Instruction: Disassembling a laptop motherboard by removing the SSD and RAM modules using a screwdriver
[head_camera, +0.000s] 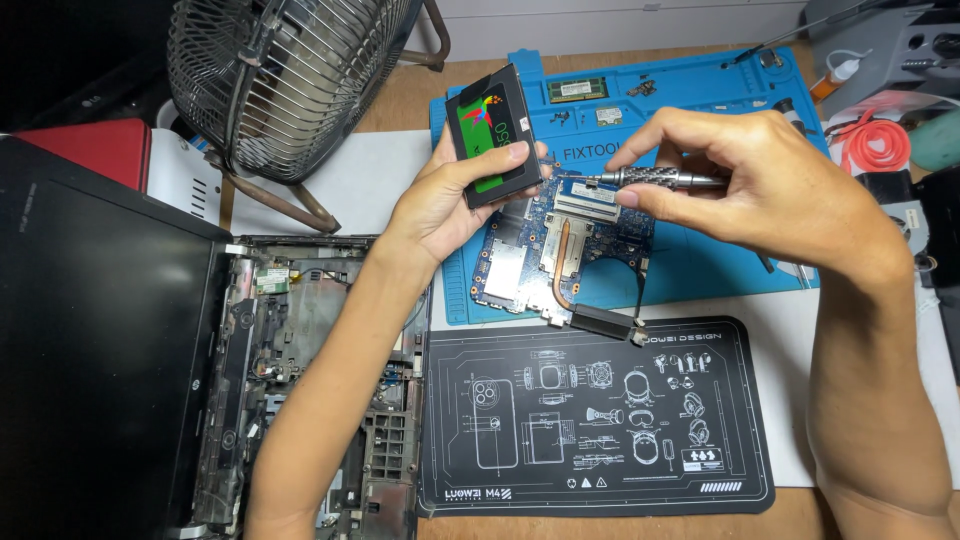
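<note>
Above the motherboard (560, 245), left hand (440, 205) grips the drive (492, 135); right hand (740, 180) pinches the screwdriver (655, 179) — keep its tip square to the drive's edge.

Open room lies over the black rubber work mat with white line drawings (600, 420), bare from edge to edge; beyond it the blue circuit board with copper heat pipe (560, 250) covers the blue silicone repair mat (700, 90); the round wire-caged metal fan (285, 80) blocks the far left; the stripped black laptop chassis (300, 380) fills the near left.
</note>
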